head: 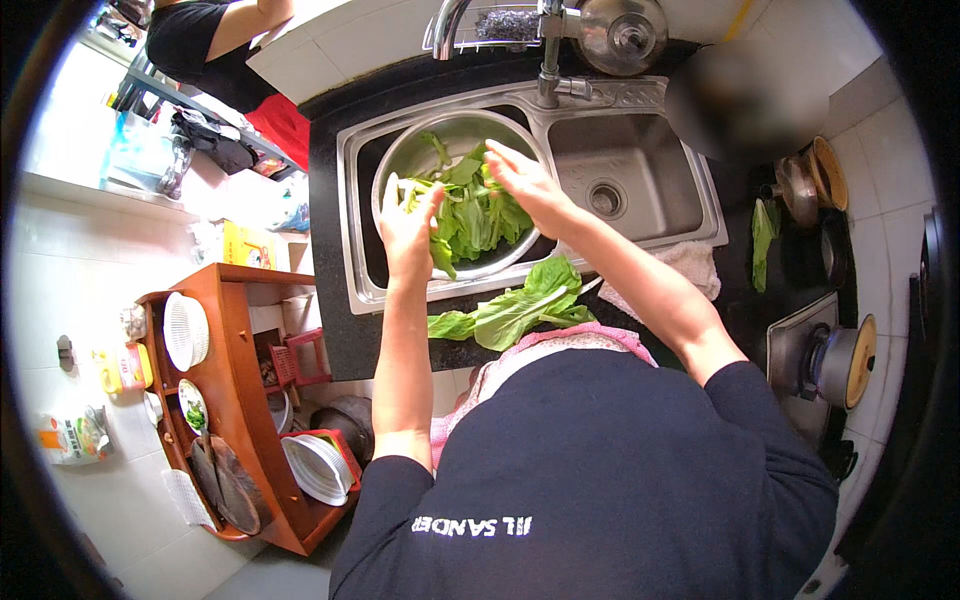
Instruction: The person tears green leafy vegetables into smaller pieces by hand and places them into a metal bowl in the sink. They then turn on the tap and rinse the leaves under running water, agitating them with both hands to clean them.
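A large round metal bowl (532, 142) sits over the left basin of the steel sink. Leafy greens (480, 225) are bunched above it, and one leaf hangs over the near rim. My left hand (409, 236) holds the stem side of the bunch, with pale stems between thumb and fingers. At the other side my right hand (529, 187) presses against the leaves, its fingers stretched out and its thumb hidden. More loose greens (517, 307) lie on the black counter between the sink and my body.
The faucet (550, 60) rises behind the double sink (630, 172). A cloth (682, 274) lies at its right front corner. A lidded pot (844, 367) stands on a lit gas stove (799, 360). A wooden cabinet (255, 405) is at the left. Another person (202, 45) is at the upper left.
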Motion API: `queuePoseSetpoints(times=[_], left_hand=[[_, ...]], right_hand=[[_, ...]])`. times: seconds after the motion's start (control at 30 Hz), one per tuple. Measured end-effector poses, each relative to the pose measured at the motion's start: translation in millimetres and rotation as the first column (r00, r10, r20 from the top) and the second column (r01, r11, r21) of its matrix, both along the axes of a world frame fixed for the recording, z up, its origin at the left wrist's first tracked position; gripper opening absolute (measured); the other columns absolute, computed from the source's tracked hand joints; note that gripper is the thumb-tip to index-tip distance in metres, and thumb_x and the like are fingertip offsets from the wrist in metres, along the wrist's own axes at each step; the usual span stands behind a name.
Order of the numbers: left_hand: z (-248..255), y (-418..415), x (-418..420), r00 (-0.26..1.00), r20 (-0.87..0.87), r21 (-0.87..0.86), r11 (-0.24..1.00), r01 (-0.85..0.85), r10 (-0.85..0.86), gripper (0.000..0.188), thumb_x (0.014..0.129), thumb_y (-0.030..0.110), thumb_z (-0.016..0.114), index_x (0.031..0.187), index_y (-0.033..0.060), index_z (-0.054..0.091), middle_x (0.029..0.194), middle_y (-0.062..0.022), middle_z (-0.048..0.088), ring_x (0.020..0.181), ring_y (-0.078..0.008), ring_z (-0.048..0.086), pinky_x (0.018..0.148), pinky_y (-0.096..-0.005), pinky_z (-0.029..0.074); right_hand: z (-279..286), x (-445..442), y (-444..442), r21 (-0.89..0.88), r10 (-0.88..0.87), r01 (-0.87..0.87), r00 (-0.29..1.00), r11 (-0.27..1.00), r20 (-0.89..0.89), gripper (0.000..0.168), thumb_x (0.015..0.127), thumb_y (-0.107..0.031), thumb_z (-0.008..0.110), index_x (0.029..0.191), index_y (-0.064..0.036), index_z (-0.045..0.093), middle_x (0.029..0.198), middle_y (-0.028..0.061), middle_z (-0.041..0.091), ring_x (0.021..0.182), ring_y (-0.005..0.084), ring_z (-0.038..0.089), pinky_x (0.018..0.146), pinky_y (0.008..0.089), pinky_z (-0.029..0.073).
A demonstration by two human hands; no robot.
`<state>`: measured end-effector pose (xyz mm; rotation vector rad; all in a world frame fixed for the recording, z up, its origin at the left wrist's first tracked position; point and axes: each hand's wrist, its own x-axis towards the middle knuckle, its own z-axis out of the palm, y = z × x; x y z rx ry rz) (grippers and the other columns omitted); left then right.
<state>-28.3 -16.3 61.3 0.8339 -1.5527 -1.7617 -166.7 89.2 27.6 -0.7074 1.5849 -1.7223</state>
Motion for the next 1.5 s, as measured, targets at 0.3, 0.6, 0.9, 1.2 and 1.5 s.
queuePoseSetpoints(times=[0.3, 0.6, 0.9, 1.2, 1.5], left_hand=[[-40.1, -0.9, 14.5, 0.941, -0.336, 0.659, 0.721, 0.214, 0.027, 0.033, 0.088, 0.013, 0.046, 0.116, -0.0052, 0.041, 0.111, -0.0242, 0.050, 0.097, -0.0301, 0.054, 0.086, -0.0358, 0.044], [-6.0, 51.5, 11.9, 0.960, -0.234, 0.479, 0.841, 0.250, -0.152, 0.049, 0.081, 0.006, 0.060, 0.126, 0.0024, 0.041, 0.114, -0.0097, 0.052, 0.098, -0.0138, 0.052, 0.084, -0.0274, 0.042], [-9.6, 47.5, 24.2, 0.958, 0.172, -0.168, 0.952, 0.256, -0.228, 0.030, 0.076, 0.002, 0.063, 0.105, -0.0016, 0.057, 0.084, -0.0064, 0.064, 0.072, -0.0084, 0.057, 0.066, -0.0220, 0.046], [9.6, 48.7, 28.3, 0.915, 0.357, -0.404, 0.852, 0.334, -0.189, 0.012, 0.078, 0.009, 0.063, 0.087, 0.0011, 0.063, 0.059, -0.0044, 0.057, 0.051, -0.0069, 0.047, 0.048, -0.0218, 0.038], [-4.2, -15.4, 51.6, 0.971, 0.229, -0.257, 0.959, 0.122, -0.063, 0.015, 0.087, 0.015, 0.054, 0.086, 0.0029, 0.063, 0.066, -0.0043, 0.061, 0.053, -0.0060, 0.050, 0.045, -0.0213, 0.036]], right_hand=[[2.1, 30.2, 14.9, -0.008, 0.182, -0.187, 0.965, 0.982, -0.188, 0.018, 0.083, -0.013, 0.060, 0.095, 0.001, 0.062, 0.089, 0.0035, 0.059, 0.084, 0.0090, 0.055, 0.076, 0.0218, 0.044], [13.7, 34.3, 23.5, 0.094, 0.244, -0.241, 0.969, 0.966, -0.029, 0.022, 0.077, -0.013, 0.065, 0.096, -0.002, 0.060, 0.083, 0.0025, 0.060, 0.076, 0.0071, 0.054, 0.068, 0.0232, 0.045], [23.7, 25.8, 48.6, -0.152, 0.290, -0.248, 0.858, 0.957, 0.423, 0.020, 0.076, -0.009, 0.060, 0.094, 0.000, 0.060, 0.080, 0.0043, 0.061, 0.066, 0.0095, 0.055, 0.061, 0.0225, 0.044], [28.1, 24.9, 52.9, -0.023, 0.213, -0.233, 0.841, 0.972, 0.497, 0.014, 0.079, -0.017, 0.063, 0.085, -0.005, 0.061, 0.066, 0.0013, 0.055, 0.051, 0.0055, 0.047, 0.044, 0.0193, 0.036], [65.6, 10.2, 78.5, -0.175, 0.422, -0.388, 0.762, 0.905, 0.491, 0.015, 0.084, -0.013, 0.057, 0.085, 0.002, 0.059, 0.055, 0.0009, 0.048, 0.039, 0.0053, 0.039, 0.033, 0.0175, 0.027]])
